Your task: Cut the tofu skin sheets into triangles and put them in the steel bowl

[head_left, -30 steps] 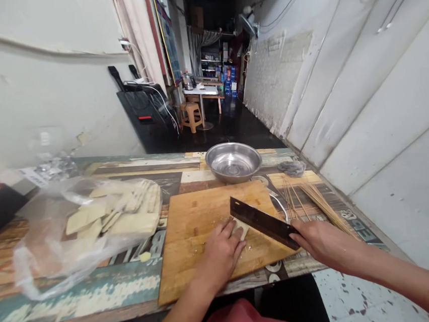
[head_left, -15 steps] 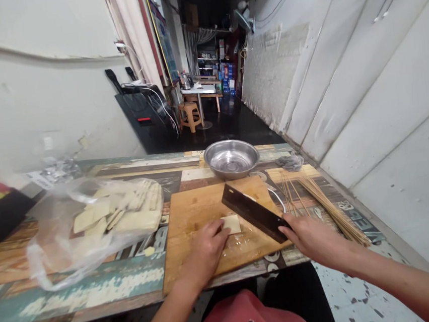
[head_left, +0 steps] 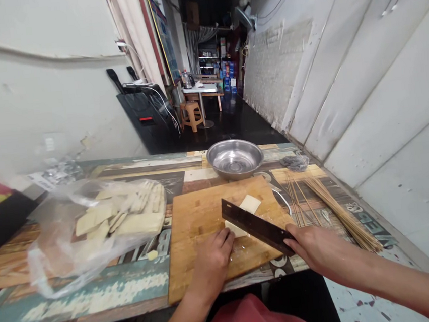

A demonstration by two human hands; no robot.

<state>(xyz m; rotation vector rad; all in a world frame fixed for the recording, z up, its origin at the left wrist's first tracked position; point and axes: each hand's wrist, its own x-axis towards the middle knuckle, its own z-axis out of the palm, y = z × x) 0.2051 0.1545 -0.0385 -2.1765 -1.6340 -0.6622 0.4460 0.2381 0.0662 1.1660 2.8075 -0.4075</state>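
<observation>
My right hand (head_left: 309,243) is closed round the handle of a dark cleaver (head_left: 256,225), whose blade points up and left across the wooden cutting board (head_left: 192,208). My left hand (head_left: 216,252) has its fingers curled and pressed on the left end of a pale slice that looks like tofu (head_left: 235,229). The blade passes over that slice and hides part of it. Beyond the blade lies a separate pale piece (head_left: 250,204). To the left, an open plastic bag (head_left: 61,246) holds several more pale slices (head_left: 140,222).
A steel bowl (head_left: 235,159) stands behind the board. Thin wooden skewers (head_left: 343,214) lie at the right, with a grey crumpled cloth or scrubber (head_left: 295,162) behind them. A pale scrap (head_left: 153,255) sits left of the board. White walls flank the table.
The cleaver has come lower and nearer, over the slice under my left hand. The piece beyond the blade, mostly hidden before, now shows. The view has shifted slightly.
</observation>
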